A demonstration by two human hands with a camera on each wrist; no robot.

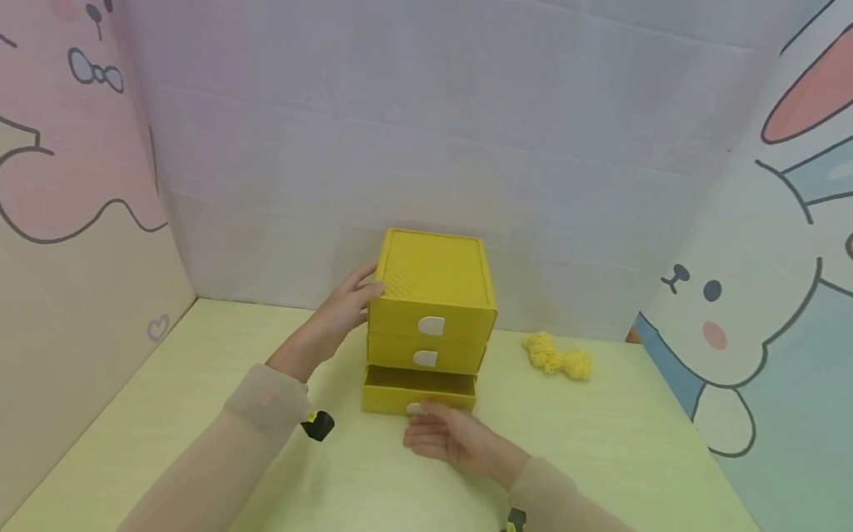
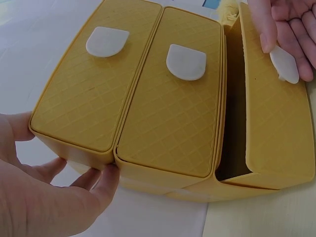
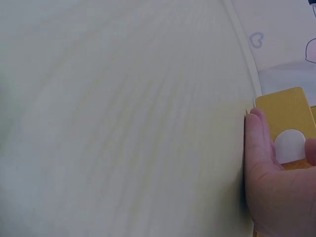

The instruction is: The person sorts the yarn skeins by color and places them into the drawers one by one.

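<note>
A yellow drawer box (image 1: 437,267) with three drawers and white tab handles stands on the table. Its bottom drawer (image 1: 386,401) is partly pulled out, while the upper two sit flush. My left hand (image 1: 335,317) rests against the box's left side, its thumb near the top edge; the left wrist view shows its spread fingertips touching the side. At the bottom drawer's white handle (image 2: 285,64) is my right hand (image 1: 458,440). Its thumb touches the handle, and the other fingers extend below it, fairly straight. The visible part of that drawer's inside shows no objects.
A bundle of yellow yarn (image 1: 558,357) lies on the table to the right of the box. Behind the box hangs a pale cloth wall (image 1: 437,133). Side panels with cartoon animals, including a rabbit (image 1: 733,282), flank the table (image 1: 630,449).
</note>
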